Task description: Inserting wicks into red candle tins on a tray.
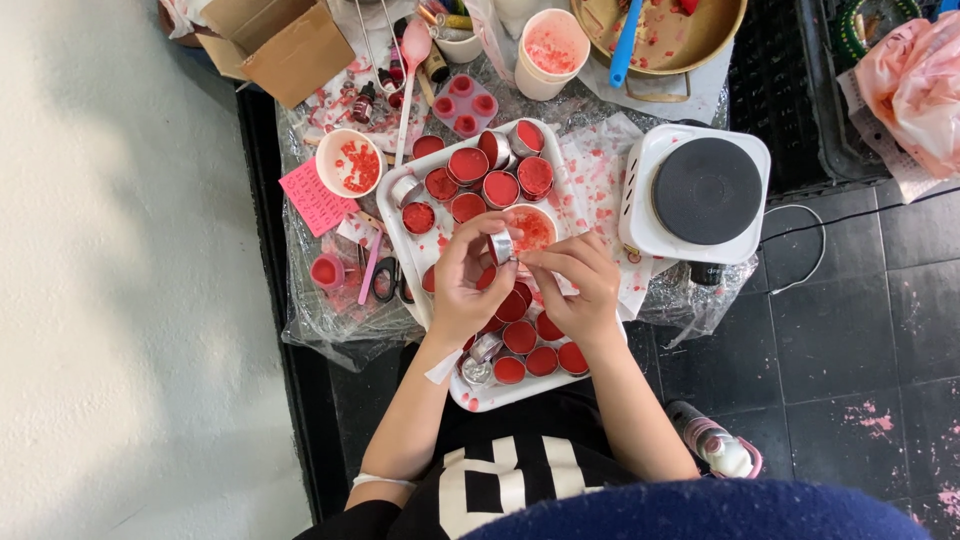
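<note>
A small round silver tin (501, 246) is held between both hands above a white tray (392, 205). My left hand (463, 283) grips the tin from the left. My right hand (572, 285) pinches its right edge with the fingertips. The tray carries several round tins filled with red wax (468, 164), more of them near me (540, 360), and a few silver lids (480, 366). A small white bowl of red liquid (534, 229) sits on the tray just beyond my fingers.
A white single hot plate (705, 192) stands right of the tray. Behind are a paper cup (549, 52), a gold pan with a blue spatula (622, 45), a pink mould (464, 104), a bowl of red bits (349, 162), a cardboard box (278, 42). White wall at left, dark tiled floor at right.
</note>
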